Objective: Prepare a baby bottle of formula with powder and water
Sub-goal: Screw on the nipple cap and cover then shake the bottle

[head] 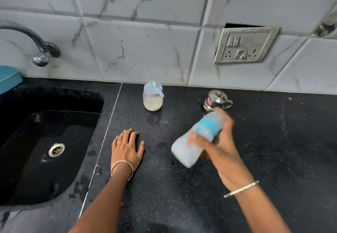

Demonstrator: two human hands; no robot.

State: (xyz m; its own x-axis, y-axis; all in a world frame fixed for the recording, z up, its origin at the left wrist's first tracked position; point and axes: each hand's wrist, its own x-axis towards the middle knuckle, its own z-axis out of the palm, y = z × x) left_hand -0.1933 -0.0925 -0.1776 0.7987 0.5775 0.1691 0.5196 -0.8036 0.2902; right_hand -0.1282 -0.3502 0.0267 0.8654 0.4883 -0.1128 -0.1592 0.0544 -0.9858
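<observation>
Above counter (pixel 273 141), right of centre: baby bottle (pixel 202 129) is held clear of the surface, tilted, with one end toward the back wall and the other toward the front edge. Right hand (pixel 218 147) grips it mid-body, fingers (pixel 228 123) curled round the far side and thumb across the near side. Bottle is heavily blurred: can't read contents, the markings, or which end is the cap. Left hand (pixel 127 147) lies flat on the counter near the sink-side edge, palm down, fingers straight and slightly spread, holding nothing. Powder jar (pixel 152 102) stands near the back edge, lid on, with a green scoop (pixel 156 88) lying on the lid. Lidded steel pot (pixel 216 98) stands by the back edge, its lower front hidden behind the bottle. Sink (pixel 45 160) is at left, with the tap (pixel 36 39) above it, cut off by the frame.
</observation>
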